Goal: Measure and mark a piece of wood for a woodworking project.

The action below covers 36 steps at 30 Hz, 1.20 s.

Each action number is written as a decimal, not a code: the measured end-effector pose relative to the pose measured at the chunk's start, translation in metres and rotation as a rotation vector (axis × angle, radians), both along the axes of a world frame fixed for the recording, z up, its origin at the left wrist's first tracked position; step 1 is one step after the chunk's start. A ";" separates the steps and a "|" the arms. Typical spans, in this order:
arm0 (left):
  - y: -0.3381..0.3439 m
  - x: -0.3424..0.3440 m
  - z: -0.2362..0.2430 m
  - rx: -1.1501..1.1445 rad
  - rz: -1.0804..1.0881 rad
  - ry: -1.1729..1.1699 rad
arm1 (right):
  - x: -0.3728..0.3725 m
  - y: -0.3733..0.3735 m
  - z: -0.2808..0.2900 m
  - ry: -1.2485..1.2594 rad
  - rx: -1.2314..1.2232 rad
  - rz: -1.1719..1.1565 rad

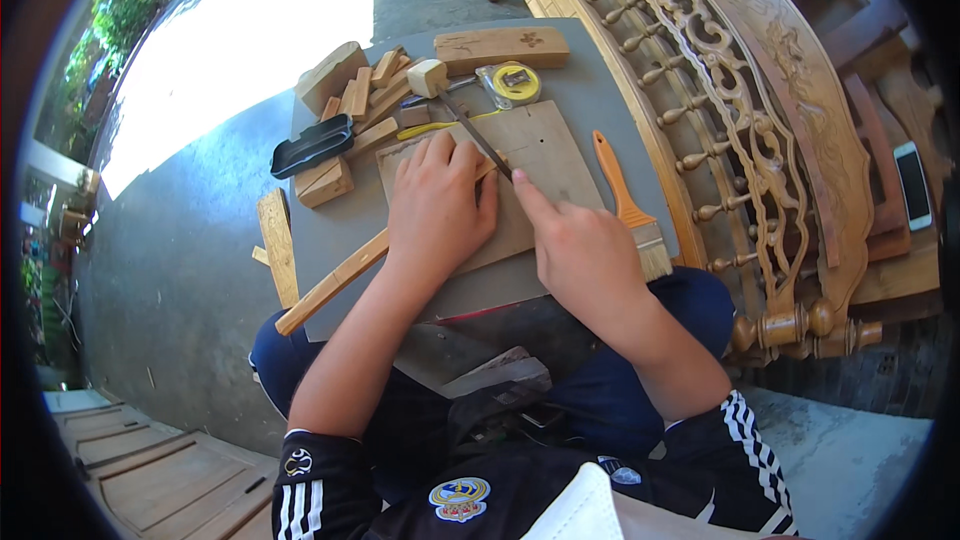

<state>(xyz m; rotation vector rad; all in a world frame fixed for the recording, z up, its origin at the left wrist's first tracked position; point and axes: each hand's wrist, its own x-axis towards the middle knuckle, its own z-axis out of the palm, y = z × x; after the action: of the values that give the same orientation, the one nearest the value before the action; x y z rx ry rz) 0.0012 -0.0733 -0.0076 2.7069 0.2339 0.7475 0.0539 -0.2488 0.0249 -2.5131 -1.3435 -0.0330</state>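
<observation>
My left hand (440, 202) is closed over a long wooden strip (335, 282), pressing it onto a flat wooden board (545, 155). The strip runs from the lower left, under this hand, to its end near my right fingertip. My right hand (592, 258) is closed on a slim dark metal bar (474, 132) that looks like a file. Its index finger stretches along the bar, which lies across the strip's end. Beyond the bar's far end shows a pale wooden block (428, 78); whether they are joined I cannot tell.
The grey tabletop (335, 230) bears a yellow tape measure (514, 84), a black tray (311, 146), wood offcuts (375, 100), a thick wooden block (500, 48) and an orange-handled brush (622, 180). Carved wooden furniture (715, 120) stands close on the right, with a phone (912, 186) beyond.
</observation>
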 end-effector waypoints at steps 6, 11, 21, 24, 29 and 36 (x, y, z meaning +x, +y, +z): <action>0.001 -0.004 -0.002 -0.010 0.080 -0.017 | -0.009 -0.013 0.026 0.033 -0.092 0.011; 0.001 -0.004 0.004 0.008 0.067 -0.015 | -0.023 -0.042 0.054 0.081 -0.148 0.008; 0.002 -0.001 -0.002 0.024 0.035 -0.027 | -0.001 0.003 -0.009 -0.062 0.031 0.010; 0.003 -0.003 -0.003 0.016 0.061 -0.014 | -0.004 -0.008 0.008 -0.045 -0.032 0.037; -0.002 0.000 0.001 0.038 0.061 -0.001 | -0.018 -0.048 0.056 -0.003 -0.235 0.091; 0.001 0.000 0.001 0.024 0.037 0.010 | -0.007 -0.009 0.021 -0.044 -0.152 0.034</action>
<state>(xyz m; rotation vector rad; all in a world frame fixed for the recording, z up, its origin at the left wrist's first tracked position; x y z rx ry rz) 0.0017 -0.0723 -0.0062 2.7369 0.2797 0.7519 0.0466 -0.2582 0.0456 -2.6268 -1.4571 0.0226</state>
